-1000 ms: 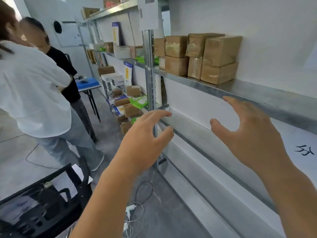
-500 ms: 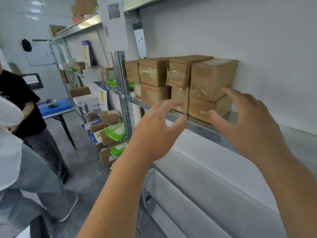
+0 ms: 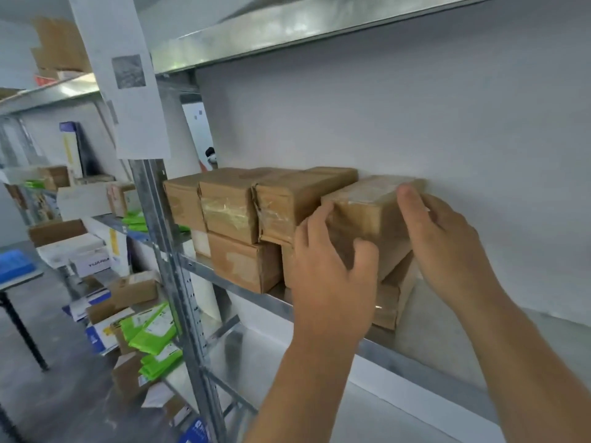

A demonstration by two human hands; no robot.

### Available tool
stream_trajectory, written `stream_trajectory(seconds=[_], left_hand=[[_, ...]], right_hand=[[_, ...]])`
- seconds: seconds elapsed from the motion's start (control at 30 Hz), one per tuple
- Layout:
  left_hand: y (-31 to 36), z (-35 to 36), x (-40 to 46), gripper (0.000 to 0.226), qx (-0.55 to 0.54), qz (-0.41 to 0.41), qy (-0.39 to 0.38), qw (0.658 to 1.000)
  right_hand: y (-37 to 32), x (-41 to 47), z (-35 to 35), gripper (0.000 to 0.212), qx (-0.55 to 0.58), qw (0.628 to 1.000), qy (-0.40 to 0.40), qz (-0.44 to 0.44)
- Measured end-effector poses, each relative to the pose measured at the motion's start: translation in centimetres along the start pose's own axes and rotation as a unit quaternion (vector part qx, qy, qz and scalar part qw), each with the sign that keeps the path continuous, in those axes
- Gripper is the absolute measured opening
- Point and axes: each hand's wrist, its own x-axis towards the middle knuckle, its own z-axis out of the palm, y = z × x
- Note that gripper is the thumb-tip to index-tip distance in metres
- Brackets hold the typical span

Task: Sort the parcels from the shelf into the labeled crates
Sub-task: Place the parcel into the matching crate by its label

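Note:
Several taped brown cardboard parcels stand stacked two high on the metal shelf (image 3: 425, 356). The rightmost top parcel (image 3: 371, 209) is gripped from both sides. My left hand (image 3: 332, 270) curls round its left front corner, thumb on the front face. My right hand (image 3: 444, 238) holds its right side, with a finger on the top edge. The parcel looks tilted, its near end a little raised off the parcel under it (image 3: 388, 298). The neighbouring top parcel (image 3: 287, 203) touches it on the left. No crates are in view.
An upright steel post (image 3: 166, 251) with a paper sheet (image 3: 118, 75) stands left of the stack. Beyond it, shelves hold more boxes and green mailers (image 3: 153, 334). A blue-topped table (image 3: 14, 266) stands at far left. The shelf above (image 3: 287, 33) hangs low over the parcels.
Both hands reached forward from open air to the shelf and closed round the rightmost top parcel. The view moved up and nearer to the stack.

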Motion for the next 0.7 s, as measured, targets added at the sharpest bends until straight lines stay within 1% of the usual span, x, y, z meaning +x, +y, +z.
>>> stream_trajectory(seconds=[0.1,0.13,0.17,0.2,0.23,0.33,0.37,0.43,0.5,0.57,0.63,0.7], left_hand=[[0.0,0.5,0.6,0.065,-0.066,-0.020,-0.024,0.997],[0.1,0.5,0.8,0.062,-0.079,-0.032,-0.042,0.995],[0.2,0.4,1.1,0.055,-0.091,-0.041,-0.061,0.993],[0.3,0.4,1.3,0.044,-0.101,-0.046,-0.077,0.991],[0.5,0.3,1.4,0.035,-0.112,-0.051,-0.089,0.988],[1.8,-0.1,1.1,0.026,-0.172,-0.067,-0.095,0.978],[2.4,-0.2,0.8,0.025,-0.192,-0.066,-0.100,0.974],[3.3,-0.2,0.0,0.023,-0.236,-0.064,-0.127,0.961],[4.2,0.1,-1.3,0.024,-0.296,-0.070,-0.153,0.940],[5.2,0.9,-2.8,0.038,-0.353,-0.084,-0.191,0.912],[6.5,1.8,-4.3,0.052,-0.401,-0.134,-0.239,0.874],[8.2,2.7,-6.2,0.055,-0.418,-0.163,-0.314,0.837]], right_hand=[[-0.1,0.5,0.4,0.065,0.007,0.999,0.026,0.018],[-0.1,0.5,0.4,0.070,0.012,0.999,0.033,0.029],[-0.1,0.4,0.4,0.072,0.020,0.998,0.041,0.038],[-0.3,0.1,0.4,0.068,0.029,0.997,0.050,0.042],[-0.5,-0.3,0.4,0.059,0.038,0.997,0.055,0.039],[-1.2,-1.8,-0.3,0.033,0.067,0.996,0.066,-0.001],[-1.3,-2.4,-0.9,0.028,0.076,0.994,0.073,-0.014],[-1.4,-4.2,-2.4,0.033,0.082,0.990,0.101,-0.045],[-0.8,-6.3,-4.2,0.043,0.072,0.986,0.141,-0.059],[0.2,-8.9,-6.1,0.051,0.054,0.980,0.181,-0.065],[1.0,-12.0,-7.8,0.055,-0.006,0.977,0.200,-0.069],[2.8,-15.0,-10.4,0.064,-0.073,0.976,0.199,-0.040]])
